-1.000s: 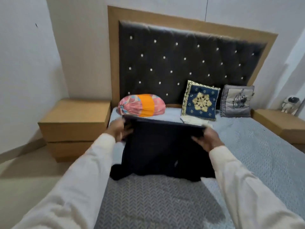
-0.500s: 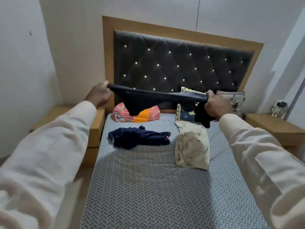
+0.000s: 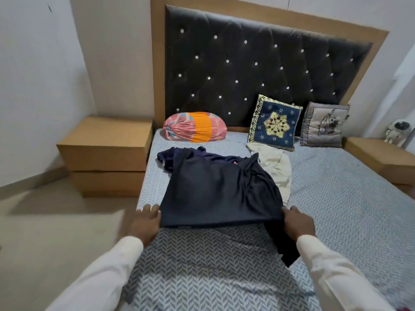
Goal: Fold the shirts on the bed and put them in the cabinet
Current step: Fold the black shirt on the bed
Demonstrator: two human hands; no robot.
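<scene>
Head view: left hand and right hand each grip a near corner of the dark shirt, fingers curled on its hem. Shirt lies spread on the bed, its far edge overlapping a navy shirt and a beige shirt.

Long off-white sleeves

The spread shirt lies on the bed, headboard behind.
</scene>
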